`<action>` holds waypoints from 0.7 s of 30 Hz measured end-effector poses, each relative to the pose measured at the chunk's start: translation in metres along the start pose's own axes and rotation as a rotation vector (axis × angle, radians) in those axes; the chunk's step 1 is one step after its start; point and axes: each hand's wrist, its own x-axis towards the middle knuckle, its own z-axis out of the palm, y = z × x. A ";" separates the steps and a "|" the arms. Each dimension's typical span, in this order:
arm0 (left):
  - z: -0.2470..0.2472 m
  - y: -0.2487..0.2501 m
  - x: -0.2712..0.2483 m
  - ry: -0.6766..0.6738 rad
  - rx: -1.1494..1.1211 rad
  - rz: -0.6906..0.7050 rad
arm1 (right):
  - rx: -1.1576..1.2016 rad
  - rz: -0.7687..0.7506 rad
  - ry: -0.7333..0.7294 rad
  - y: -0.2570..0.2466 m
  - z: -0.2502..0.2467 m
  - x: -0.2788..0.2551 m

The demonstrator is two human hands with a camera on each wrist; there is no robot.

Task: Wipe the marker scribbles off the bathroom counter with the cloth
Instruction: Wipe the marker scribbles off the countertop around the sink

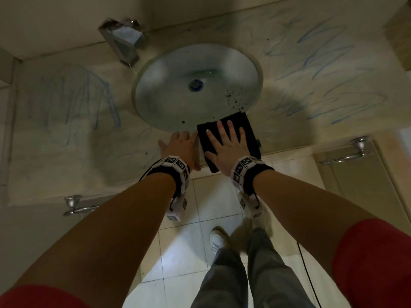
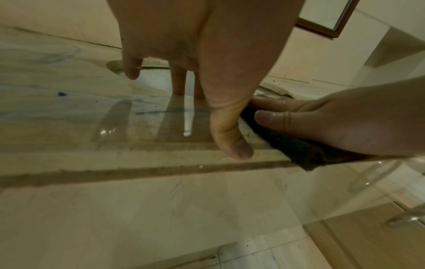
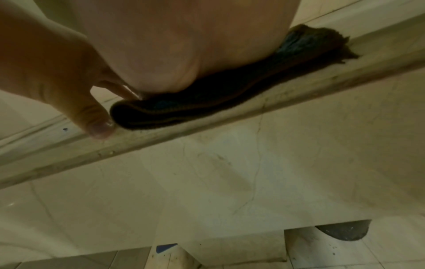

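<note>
A folded black cloth (image 1: 248, 127) lies on the beige counter (image 1: 66, 152) at its front edge, just right of the round sink (image 1: 173, 90). My right hand (image 1: 226, 143) presses flat on the cloth with fingers spread; the cloth's folded edge (image 3: 184, 112) shows under the palm in the right wrist view. My left hand (image 1: 180, 145) rests beside it on the counter, fingers straight, its thumb (image 2: 230, 138) next to the cloth (image 2: 299, 147). Blue marker scribbles cover the counter on the left (image 1: 89, 96) and on the right (image 1: 322, 70).
A chrome faucet (image 1: 124, 41) stands behind the sink at the back left. Dark specks dot the basin near the cloth. Two chrome towel rails (image 1: 349, 154) (image 1: 75, 207) hang below the counter front. A box edge (image 1: 400, 41) sits far right. My feet stand on white floor tiles.
</note>
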 end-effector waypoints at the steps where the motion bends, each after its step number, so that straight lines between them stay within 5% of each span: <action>1: -0.001 0.002 -0.001 -0.006 0.004 -0.005 | -0.001 -0.006 -0.008 0.002 0.000 -0.001; 11: -0.006 0.006 -0.005 -0.024 -0.002 -0.009 | 0.083 0.234 0.006 0.112 -0.002 -0.029; 17: -0.004 0.002 -0.003 -0.009 -0.016 0.010 | 0.058 0.276 0.006 0.095 -0.001 -0.024; 21: -0.003 0.000 -0.002 -0.006 -0.042 0.027 | 0.011 0.132 0.029 0.041 0.003 -0.014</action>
